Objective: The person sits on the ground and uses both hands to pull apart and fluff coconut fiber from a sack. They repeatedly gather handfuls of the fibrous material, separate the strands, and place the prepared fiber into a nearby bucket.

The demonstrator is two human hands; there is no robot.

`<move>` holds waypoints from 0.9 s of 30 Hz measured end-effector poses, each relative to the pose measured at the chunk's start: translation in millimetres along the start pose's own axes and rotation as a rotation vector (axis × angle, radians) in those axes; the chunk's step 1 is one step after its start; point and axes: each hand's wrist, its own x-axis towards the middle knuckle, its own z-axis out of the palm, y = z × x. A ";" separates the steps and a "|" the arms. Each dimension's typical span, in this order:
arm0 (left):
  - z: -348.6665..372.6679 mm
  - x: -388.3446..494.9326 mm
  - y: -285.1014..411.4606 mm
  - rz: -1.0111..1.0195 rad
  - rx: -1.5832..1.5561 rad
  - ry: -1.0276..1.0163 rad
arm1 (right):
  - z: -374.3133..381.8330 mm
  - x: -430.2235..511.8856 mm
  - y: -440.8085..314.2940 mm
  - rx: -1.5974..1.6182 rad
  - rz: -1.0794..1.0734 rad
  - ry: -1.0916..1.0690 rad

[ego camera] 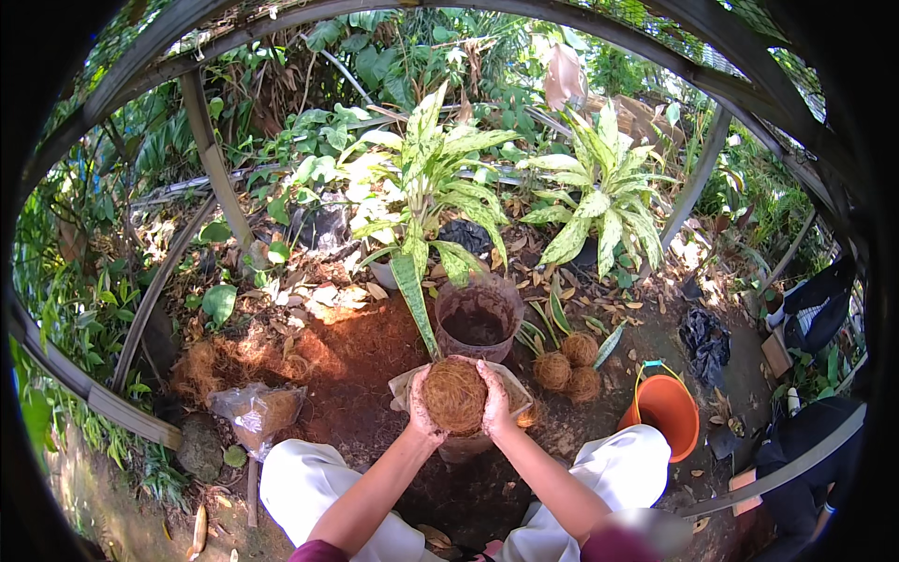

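Note:
Between both palms I hold a round ball wrapped in brown coconut fibre [455,397]. My left hand [423,409] cups its left side and my right hand [496,402] its right side; both have dark soil on them. A long mottled snake plant leaf [413,302] stands out behind the ball, apparently from it, though the join is hidden. Under the ball is a pale, flat-edged piece [518,395] over a container [465,448], both mostly covered by my hands. Just beyond stands a clear plastic tub [516,303] with dark contents.
Several fibre balls [552,370] with snake plant leaves lie right of the tub. An orange bucket [674,421] stands by my right knee. At left are loose coconut fibre [228,369] and a plastic bag of fibre [265,416]. Leafy plants [428,190] stand ahead; a person [804,464] is at right.

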 end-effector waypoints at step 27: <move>7.5 0.7 4.8 0.902 1.498 -0.383 | -22.9 11.5 10.5 0.205 0.324 0.312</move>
